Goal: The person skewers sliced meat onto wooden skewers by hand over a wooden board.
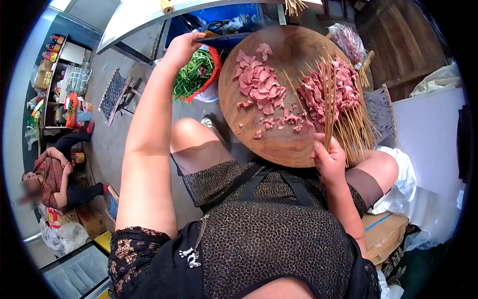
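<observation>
My right hand [329, 155] is closed around a bundle of bamboo skewers [329, 107] that stand upright at the near right of the round wooden board [244, 129]. Beside them lies a heap of skewered meat slices [348, 84], its stick ends fanning toward me. Loose slices of raw pink meat [259, 84] are spread over the board's left half, with small scraps nearer me. My left hand [185, 49] is stretched out beside the blue crate [229, 32], above a basket of cut green vegetables [193, 74]. Its fingers are bent together; what they hold, if anything, is hidden.
A white table [139, 17] with more skewers at its edge stands in front. A woven stool [113, 94] is on the floor to the left. Further left a person [52, 174] sits near a loaded shelf [59, 74]. Cardboard [386, 234] and plastic bags lie at my right.
</observation>
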Motion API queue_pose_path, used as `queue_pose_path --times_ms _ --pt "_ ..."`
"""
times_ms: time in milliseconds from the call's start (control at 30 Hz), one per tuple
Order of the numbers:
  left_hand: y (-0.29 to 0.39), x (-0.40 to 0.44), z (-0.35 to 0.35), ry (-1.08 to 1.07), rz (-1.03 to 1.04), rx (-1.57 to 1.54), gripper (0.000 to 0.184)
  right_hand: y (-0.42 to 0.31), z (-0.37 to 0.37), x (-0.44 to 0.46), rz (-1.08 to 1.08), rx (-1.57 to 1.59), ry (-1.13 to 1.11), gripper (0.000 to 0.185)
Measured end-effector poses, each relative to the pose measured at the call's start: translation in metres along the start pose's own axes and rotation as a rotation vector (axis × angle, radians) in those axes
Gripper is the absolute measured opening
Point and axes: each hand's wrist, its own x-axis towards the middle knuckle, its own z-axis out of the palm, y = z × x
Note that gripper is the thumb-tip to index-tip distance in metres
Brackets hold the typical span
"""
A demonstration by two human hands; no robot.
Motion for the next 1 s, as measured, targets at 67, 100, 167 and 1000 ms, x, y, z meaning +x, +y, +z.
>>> queue_pose_path --times_ms 67,100,167,1000 --pt "0.041 -0.011 -0.002 -0.085 -0.003 -0.053 0.027 -0.004 0.001 -0.003 0.039 0.018 0.012 0.020" --pt "0.066 -0.023 0.002 -0.136 -0.019 -0.068 0.024 -0.005 0.001 -0.004 0.070 0.039 0.024 0.019" --pt "0.097 -0.046 0.024 -0.153 0.131 -0.190 0.019 -0.004 -0.001 -0.004 0.074 0.066 0.018 0.019" --pt "0.113 -0.051 0.100 -0.232 -0.280 -1.075 0.024 0.010 0.019 0.012 0.164 -0.016 -0.042 0.019"
